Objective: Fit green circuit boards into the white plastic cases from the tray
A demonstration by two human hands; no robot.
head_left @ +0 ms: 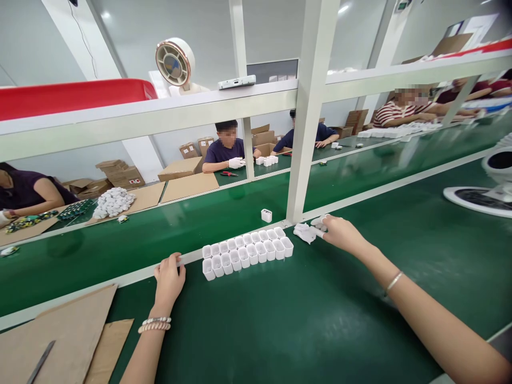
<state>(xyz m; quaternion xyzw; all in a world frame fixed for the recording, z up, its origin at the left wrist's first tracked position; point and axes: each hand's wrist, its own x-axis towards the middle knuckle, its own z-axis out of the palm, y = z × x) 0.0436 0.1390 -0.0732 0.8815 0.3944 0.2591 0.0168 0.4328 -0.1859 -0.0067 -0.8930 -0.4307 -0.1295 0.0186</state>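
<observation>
On the green work surface stand two rows of small white open-topped plastic cups (248, 255), pressed side by side. My left hand (170, 278) lies left of the rows, its slightly bent fingers resting at the pale rail; nothing shows in it. White covers sit on some fingertips of my right hand (340, 232), which reaches to the right end of the rows. Its thumb and fingers are apart beside a crumpled white cloth or paper (305, 233); whether the thumb touches it I cannot tell. Beyond the rail, a single white cup (266, 215) stands on the green belt.
A white post (308, 112) rises from the rail (160, 264) just behind the crumpled piece. Cardboard sheets (60, 330) with a thin dark tool (41, 362) lie at lower left. A white fan (496, 176) stands at right. Across the belt (180, 213), several co-workers sit.
</observation>
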